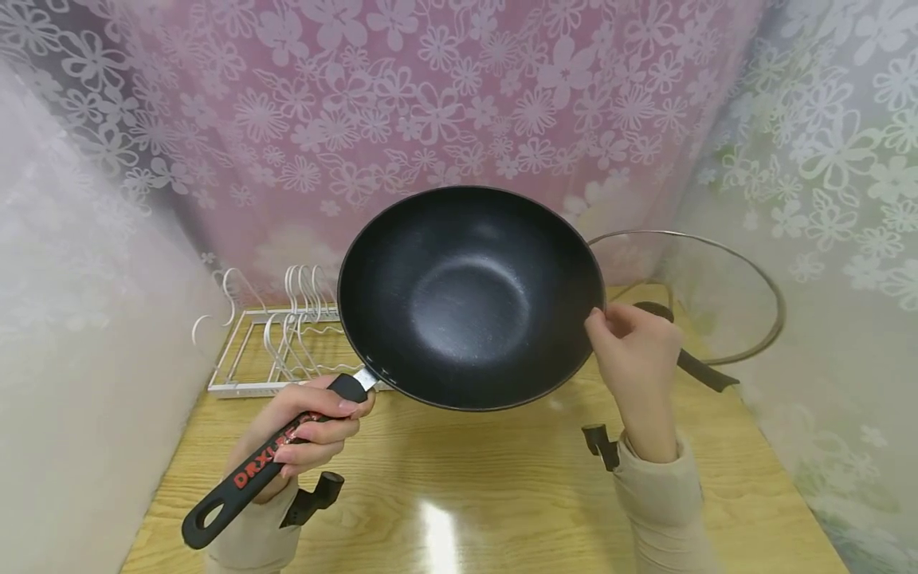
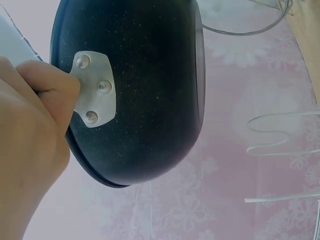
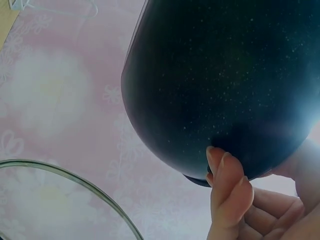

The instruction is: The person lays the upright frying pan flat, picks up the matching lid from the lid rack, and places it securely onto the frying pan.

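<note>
A black wok [image 1: 469, 303] is held up over the table, its inside facing the head camera. My left hand [image 1: 308, 430] grips its black handle [image 1: 244, 482], which bears red lettering. The left wrist view shows the speckled underside [image 2: 150, 100] and a riveted metal bracket [image 2: 97, 89] beside that hand. On the opposite side my right hand [image 1: 638, 359] pinches the wok's rim, thumb on the inner face. From the right wrist camera, the fingertips [image 3: 227, 170] of that hand press against the outside of the wok near its edge.
A white wire rack [image 1: 244, 389] stands at the back left of the wooden table [image 1: 502, 486]. At the right, behind my right hand, is a glass lid [image 1: 778, 319] with a metal rim; a black handle-like piece [image 1: 706, 371] lies by it. Floral curtains [image 1: 459, 104] enclose the table.
</note>
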A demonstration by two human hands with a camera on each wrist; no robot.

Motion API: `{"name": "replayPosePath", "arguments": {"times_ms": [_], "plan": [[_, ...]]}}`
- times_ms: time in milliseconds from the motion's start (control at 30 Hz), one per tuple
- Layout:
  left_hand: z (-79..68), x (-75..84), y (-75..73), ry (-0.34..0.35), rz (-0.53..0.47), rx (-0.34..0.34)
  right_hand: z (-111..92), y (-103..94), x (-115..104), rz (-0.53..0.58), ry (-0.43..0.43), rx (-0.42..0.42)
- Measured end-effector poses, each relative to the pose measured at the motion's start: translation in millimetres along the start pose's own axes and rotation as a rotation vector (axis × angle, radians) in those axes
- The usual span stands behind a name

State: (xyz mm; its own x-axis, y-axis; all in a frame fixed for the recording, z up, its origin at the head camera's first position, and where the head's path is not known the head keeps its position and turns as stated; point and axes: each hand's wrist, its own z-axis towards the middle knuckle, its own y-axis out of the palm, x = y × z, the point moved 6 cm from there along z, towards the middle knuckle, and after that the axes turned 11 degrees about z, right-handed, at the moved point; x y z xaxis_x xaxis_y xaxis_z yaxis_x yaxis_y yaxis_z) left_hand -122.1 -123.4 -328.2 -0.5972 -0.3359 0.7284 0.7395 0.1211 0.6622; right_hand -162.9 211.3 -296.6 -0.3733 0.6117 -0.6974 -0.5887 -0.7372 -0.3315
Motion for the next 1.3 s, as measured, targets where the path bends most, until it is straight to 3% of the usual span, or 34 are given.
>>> {"name": "replayPosePath", "arguments": {"times_ms": [267, 533, 867, 1300], "plan": [[2.4, -2.6, 2.0, -0.026, -0.009, 0.018, -20.9, -15.1, 3.2, 0.06, 0.074, 0.055], [4.2, -10.5, 0.6, -0.058, -0.008, 0.04, -38.8, -29.2, 4.4, 0.048, 0.105, 0.11], [9.4, -25.9, -6.3, -0.118, 0.012, -0.052, -66.1, -42.4, 13.0, 0.074, 0.197, 0.161], [13.1, -46.2, -13.6, -0.152, 0.068, -0.038, -99.2, -57.6, 28.2, 0.024, 0.291, 0.199]]}}
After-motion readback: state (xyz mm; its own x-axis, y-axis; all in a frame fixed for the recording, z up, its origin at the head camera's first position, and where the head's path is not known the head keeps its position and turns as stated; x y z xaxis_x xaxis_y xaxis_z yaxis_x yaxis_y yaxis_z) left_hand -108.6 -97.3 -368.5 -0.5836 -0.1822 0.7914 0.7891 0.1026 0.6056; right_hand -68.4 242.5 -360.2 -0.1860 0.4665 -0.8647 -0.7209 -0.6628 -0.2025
